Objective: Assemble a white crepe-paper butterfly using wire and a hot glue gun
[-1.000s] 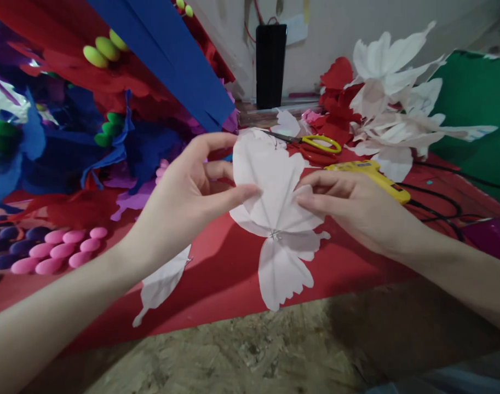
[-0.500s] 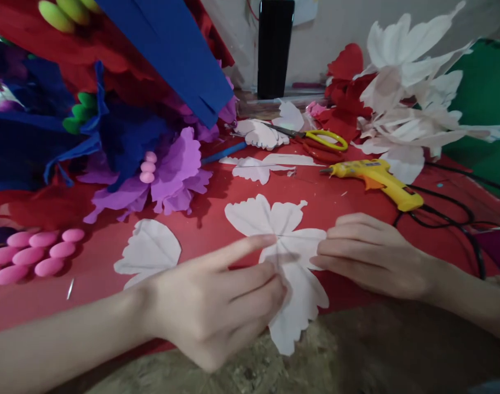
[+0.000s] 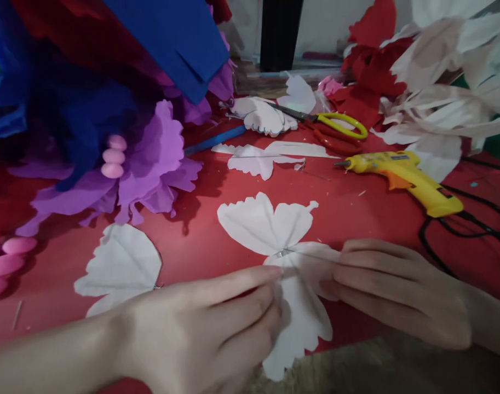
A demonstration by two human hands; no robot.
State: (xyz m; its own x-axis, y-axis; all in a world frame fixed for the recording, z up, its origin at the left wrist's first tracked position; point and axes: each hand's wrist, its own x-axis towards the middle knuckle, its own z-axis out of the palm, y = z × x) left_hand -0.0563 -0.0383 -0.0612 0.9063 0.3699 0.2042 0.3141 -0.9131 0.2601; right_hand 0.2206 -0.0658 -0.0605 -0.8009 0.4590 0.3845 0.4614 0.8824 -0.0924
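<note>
A white butterfly-shaped cut-out (image 3: 303, 323), of fabric or paper, lies at the table's front edge, its lower wing overhanging. Thin wire or thread crosses its middle, where a small shiny spot shows. My left hand (image 3: 208, 323) is closed on its left side just below the middle, fingertips partly hidden. On the right, my right hand (image 3: 397, 290) pinches the side wing, with the thin line running towards its fingers. Beside my left wrist lies a second white butterfly cut-out (image 3: 122, 262), partly covered by the arm.
A yellow glue gun (image 3: 409, 178) with a black cord lies to the right. Scissors (image 3: 315, 117) rest on white cut-outs behind white scraps (image 3: 253, 161). Purple petals (image 3: 151, 148) and blue sheets (image 3: 179, 44) crowd the left, near pink oval pieces (image 3: 5, 265). White petals (image 3: 447, 98) stand at the right.
The view has shifted closer. My left forefinger has drawn back from the butterfly's middle, uncovering the shiny spot. My right hand keeps its hold on the side wing.
</note>
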